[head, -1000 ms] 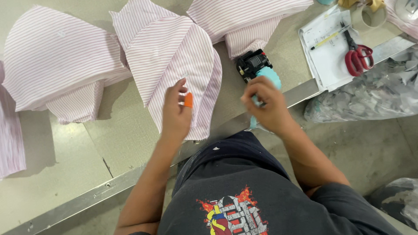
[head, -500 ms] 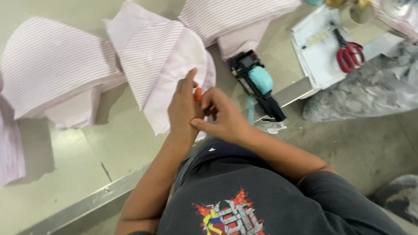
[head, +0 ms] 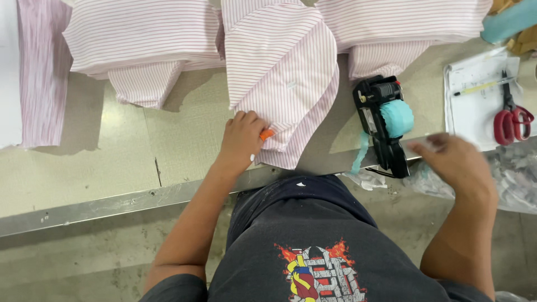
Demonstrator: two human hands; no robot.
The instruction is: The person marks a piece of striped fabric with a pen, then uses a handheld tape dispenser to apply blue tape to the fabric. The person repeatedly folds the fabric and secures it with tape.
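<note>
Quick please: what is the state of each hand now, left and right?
Left hand: closed on a small orange thing, resting on the striped fabric piece.
Right hand: open, blurred, holding nothing, beside the black tagging tool.

One tagging gun [head: 383,126], one pair of scissors [head: 512,120], one pencil [head: 482,86].

The left hand [head: 241,137] lay knuckles up with its fingers curled, the arm stretched far forward. The right hand [head: 452,162] hung blurred, out to the right, fingers loosely spread.
</note>
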